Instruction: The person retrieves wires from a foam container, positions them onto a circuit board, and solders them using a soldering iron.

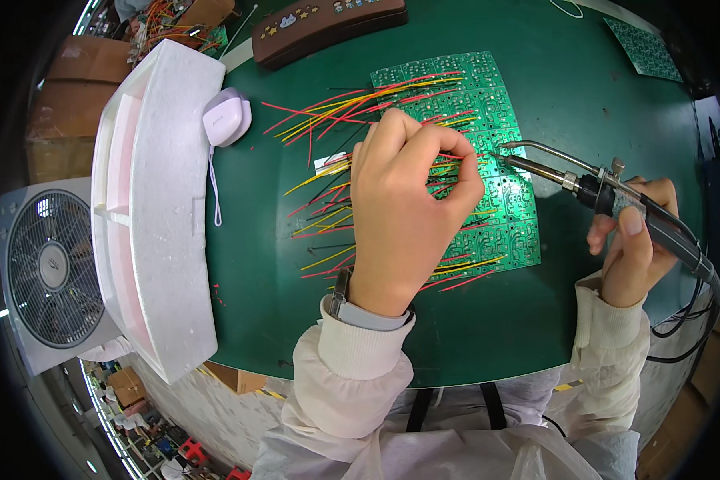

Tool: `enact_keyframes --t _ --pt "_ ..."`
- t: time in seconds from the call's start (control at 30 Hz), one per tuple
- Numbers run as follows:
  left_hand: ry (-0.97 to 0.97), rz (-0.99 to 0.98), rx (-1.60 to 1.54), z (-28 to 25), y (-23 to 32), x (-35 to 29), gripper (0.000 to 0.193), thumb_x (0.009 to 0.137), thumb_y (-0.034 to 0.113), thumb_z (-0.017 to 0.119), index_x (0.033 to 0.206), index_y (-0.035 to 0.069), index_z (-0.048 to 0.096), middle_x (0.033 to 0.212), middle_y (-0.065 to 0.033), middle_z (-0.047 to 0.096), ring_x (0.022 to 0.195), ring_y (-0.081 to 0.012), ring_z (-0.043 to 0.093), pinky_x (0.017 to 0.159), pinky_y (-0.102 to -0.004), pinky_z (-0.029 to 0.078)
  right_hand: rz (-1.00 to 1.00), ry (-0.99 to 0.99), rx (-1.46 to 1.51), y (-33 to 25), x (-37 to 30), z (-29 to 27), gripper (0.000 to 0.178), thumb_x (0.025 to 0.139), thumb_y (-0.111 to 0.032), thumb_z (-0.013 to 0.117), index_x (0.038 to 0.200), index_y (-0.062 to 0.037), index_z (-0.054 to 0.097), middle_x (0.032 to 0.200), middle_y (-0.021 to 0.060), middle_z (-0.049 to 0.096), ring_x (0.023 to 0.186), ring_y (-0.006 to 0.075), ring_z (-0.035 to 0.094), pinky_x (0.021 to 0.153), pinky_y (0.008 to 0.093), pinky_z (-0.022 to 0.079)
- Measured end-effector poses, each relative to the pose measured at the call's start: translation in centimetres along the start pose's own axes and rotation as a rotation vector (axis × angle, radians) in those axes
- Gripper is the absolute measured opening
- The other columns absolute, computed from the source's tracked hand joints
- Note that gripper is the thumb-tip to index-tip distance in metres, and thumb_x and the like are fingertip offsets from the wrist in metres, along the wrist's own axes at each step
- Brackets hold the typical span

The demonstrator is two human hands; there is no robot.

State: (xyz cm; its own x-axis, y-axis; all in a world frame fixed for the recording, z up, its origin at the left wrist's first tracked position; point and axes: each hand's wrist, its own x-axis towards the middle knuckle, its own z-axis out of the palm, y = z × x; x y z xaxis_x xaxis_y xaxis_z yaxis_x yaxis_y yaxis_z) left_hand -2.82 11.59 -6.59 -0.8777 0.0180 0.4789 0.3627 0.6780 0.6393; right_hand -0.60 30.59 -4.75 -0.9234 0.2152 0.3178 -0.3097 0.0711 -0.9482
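A green circuit board panel [514,232] of several small boards lies on the green table. Red, yellow and black wires [316,120] run across it, their loose ends fanning out to the left. Over the middle of the panel is my left hand [408,204], thumb and forefinger pinched on a thin red wire [454,155]. In my right hand [640,252] is a soldering iron [596,192], with a thin curved metal tube [560,154] clamped alongside. Its tip meets the panel just right of my left fingertips; whether it touches the wire's end is too small to tell.
Left on the table stands a white foam tray [164,216], with a lilac case [226,120] on a strap beside it. A brown pencil case [328,32] lies at the back. Another circuit board [645,50] is far right. Black cable [708,308] hangs off the right edge. A fan [52,264] stands left.
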Motion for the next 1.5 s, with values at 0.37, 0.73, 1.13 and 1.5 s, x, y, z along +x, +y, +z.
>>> enact_keyframes --t 0.37,0.73,1.13,1.5 --pt "0.011 0.032 0.029 -0.03 0.11 -0.08 0.013 0.062 -0.001 0.065 0.072 0.004 0.059 0.066 -0.0017 0.046 0.059 -0.0116 0.045 0.05 -0.0228 0.035 -0.106 -0.135 -0.062 0.18 0.25 -0.82 0.033 0.07 -0.024 0.064 0.077 0.0049 0.049 0.057 0.0031 0.045 0.052 0.0084 0.039 0.048 0.0209 0.028" --pt "0.013 0.089 0.039 0.03 -0.04 0.19 0.012 0.062 -0.001 0.066 0.072 0.004 0.061 0.064 -0.0028 0.047 0.059 -0.0131 0.048 0.052 -0.023 0.038 -0.225 -0.171 -0.054 0.37 0.19 -0.6 0.032 0.071 -0.02 0.064 0.078 0.0073 0.05 0.063 0.0062 0.047 0.054 0.0104 0.041 0.05 0.023 0.032" --pt "0.009 0.077 0.027 0.05 0.09 0.15 0.011 0.063 0.0 0.065 0.07 0.004 0.059 0.063 -0.0033 0.047 0.058 -0.0157 0.047 0.054 -0.026 0.037 -0.325 -0.191 -0.139 0.73 -0.11 -0.88 0.03 0.07 -0.017 0.064 0.078 0.007 0.047 0.061 0.0115 0.052 0.052 0.0123 0.046 0.048 0.022 0.037" --pt "-0.015 0.074 0.056 -0.24 0.17 0.08 0.01 0.064 0.003 0.065 0.071 0.005 0.058 0.064 -0.0022 0.049 0.061 -0.0159 0.047 0.058 -0.0273 0.034 -0.337 0.003 -0.09 -0.01 0.29 -0.43 0.035 0.073 -0.027 0.062 0.077 0.0025 0.045 0.057 0.0084 0.049 0.046 0.0105 0.044 0.045 0.0208 0.036"
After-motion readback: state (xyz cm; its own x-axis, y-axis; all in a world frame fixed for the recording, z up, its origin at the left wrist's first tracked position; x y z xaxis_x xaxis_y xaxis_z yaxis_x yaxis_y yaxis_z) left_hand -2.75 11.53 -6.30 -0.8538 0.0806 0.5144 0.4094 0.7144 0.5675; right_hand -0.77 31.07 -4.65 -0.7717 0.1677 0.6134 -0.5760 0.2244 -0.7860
